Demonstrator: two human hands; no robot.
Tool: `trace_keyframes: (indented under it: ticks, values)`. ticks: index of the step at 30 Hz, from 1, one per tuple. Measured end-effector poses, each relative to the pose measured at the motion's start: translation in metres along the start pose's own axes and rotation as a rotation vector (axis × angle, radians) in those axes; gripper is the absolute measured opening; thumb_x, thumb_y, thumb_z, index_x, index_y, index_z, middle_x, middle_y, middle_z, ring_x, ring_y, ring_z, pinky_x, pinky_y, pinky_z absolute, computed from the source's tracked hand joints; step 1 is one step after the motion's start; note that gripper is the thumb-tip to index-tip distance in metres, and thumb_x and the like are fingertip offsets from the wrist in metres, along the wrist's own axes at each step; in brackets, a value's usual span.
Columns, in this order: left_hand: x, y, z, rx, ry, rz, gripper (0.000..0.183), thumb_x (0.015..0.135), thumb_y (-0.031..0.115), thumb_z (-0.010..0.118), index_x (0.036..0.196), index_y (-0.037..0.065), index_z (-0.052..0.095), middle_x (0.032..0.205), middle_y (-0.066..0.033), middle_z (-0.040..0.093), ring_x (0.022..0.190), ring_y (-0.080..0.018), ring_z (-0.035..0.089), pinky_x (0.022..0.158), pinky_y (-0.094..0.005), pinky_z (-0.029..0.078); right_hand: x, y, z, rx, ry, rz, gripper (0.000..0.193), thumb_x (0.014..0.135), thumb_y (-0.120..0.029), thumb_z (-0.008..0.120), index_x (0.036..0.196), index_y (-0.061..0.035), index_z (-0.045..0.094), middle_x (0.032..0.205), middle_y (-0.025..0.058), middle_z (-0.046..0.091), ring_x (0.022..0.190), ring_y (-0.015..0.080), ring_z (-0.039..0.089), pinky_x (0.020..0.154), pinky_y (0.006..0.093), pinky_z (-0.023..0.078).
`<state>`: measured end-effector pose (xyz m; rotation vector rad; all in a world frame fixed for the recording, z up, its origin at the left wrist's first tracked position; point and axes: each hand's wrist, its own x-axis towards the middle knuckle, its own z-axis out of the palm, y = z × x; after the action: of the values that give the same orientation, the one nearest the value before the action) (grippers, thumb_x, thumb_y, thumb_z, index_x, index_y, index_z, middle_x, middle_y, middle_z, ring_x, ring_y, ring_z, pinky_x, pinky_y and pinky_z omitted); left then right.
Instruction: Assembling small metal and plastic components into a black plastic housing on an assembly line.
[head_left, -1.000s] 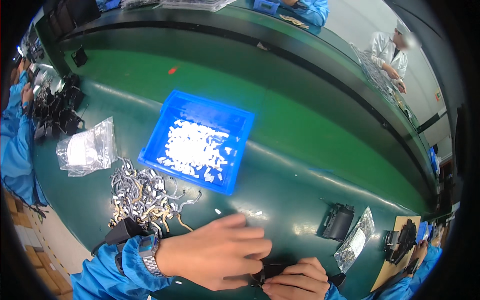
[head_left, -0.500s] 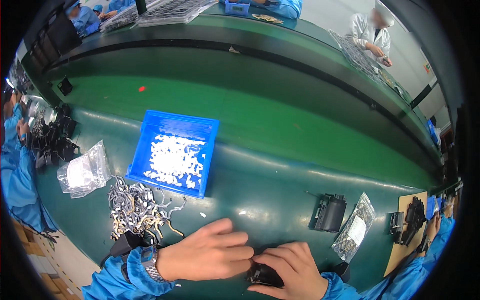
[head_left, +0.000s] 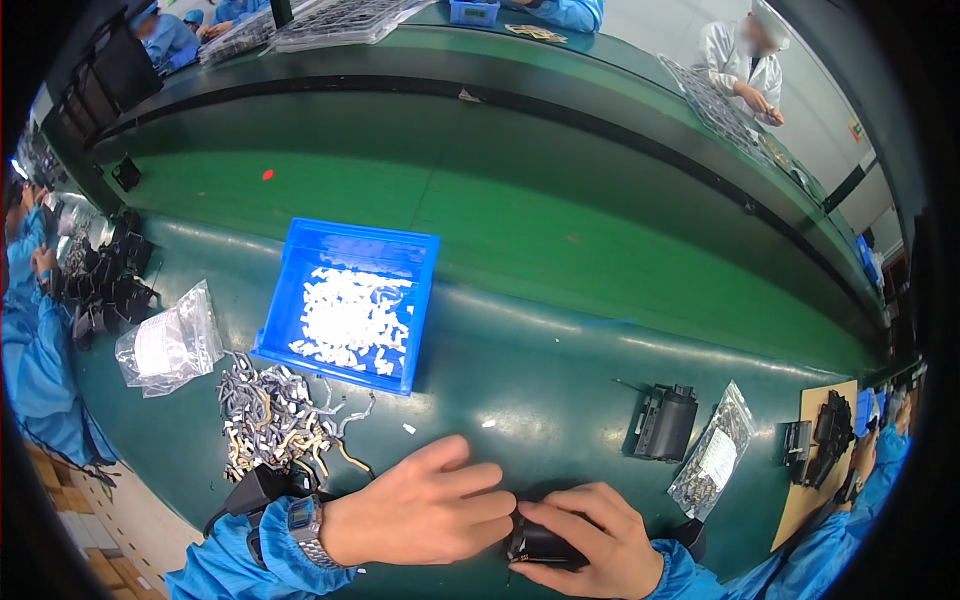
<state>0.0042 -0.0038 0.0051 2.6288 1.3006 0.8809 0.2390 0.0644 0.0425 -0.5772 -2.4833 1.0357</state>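
Observation:
My right hand (head_left: 600,545) is closed around a black plastic part (head_left: 541,547), its thumb on the near side and the fingers over the top. The fingers of my left hand (head_left: 425,510) are curled, with the tips against the left end of that part. Whatever they pinch is hidden. Beyond my left wrist lies a pile of short grey and tan cables (head_left: 275,415) with white connectors. A similar black housing (head_left: 664,424) rests on the table to the right, beside a clear bag of small metal parts (head_left: 712,450).
A blue bin (head_left: 430,300) of small white pieces stands behind the cables. To its left is a clear plastic bag (head_left: 170,340). Two white scraps (head_left: 488,423) lie before my hands. Black parts (head_left: 828,430) sit on a tan board at right. Other people work along both sides and beyond.
Both hands and the black part have shifted slightly right, and more of the part's dark surface now shows. The red spot on the green surface appears farther left.

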Motion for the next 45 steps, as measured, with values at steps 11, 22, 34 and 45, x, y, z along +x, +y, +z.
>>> trace_keyframes:
  ticks: [11,22,34,45]
  values:
    - [-0.002,0.003,0.0,-0.033,-0.03,-0.058,0.01,0.07,0.02,0.072,0.072,0.016,0.063,0.079,0.0037,0.047,0.077,-0.0141,0.052,0.069,-0.0314,0.039,0.0,0.002,0.001,0.033,0.066,0.044,0.02,0.083,0.005,0.074,0.101,-0.0024,0.076,0.1,0.014,0.072,0.084,0.0318,0.072,0.074,0.0377,0.059]
    - [-0.001,0.005,0.005,0.026,0.113,-0.048,0.017,0.068,0.021,0.065,0.062,0.016,0.049,0.075,0.0017,0.038,0.076,-0.0145,0.047,0.064,-0.0317,0.035,0.002,0.002,0.0,0.082,0.071,0.019,0.021,0.082,0.013,0.07,0.098,0.0006,0.076,0.097,0.0151,0.074,0.085,0.0318,0.074,0.076,0.0368,0.059]
    - [0.003,0.003,-0.006,-0.361,-0.029,-0.078,0.021,0.088,0.03,0.082,0.106,0.02,0.077,0.116,0.0056,0.067,0.099,-0.0184,0.061,0.08,-0.0338,0.043,-0.001,0.024,-0.002,-0.042,0.05,0.036,0.017,0.078,0.002,0.082,0.092,-0.0073,0.081,0.103,0.0071,0.077,0.09,0.0274,0.072,0.079,0.0357,0.06]
    - [0.004,0.001,-0.001,-0.299,0.103,-0.073,0.021,0.084,0.03,0.085,0.096,0.015,0.076,0.103,0.0068,0.071,0.094,-0.0175,0.062,0.074,-0.0322,0.043,0.004,0.004,-0.012,-0.116,0.154,-0.201,0.025,0.068,-0.012,0.09,0.091,-0.0083,0.081,0.104,0.0049,0.074,0.098,0.0284,0.063,0.085,0.0393,0.052]
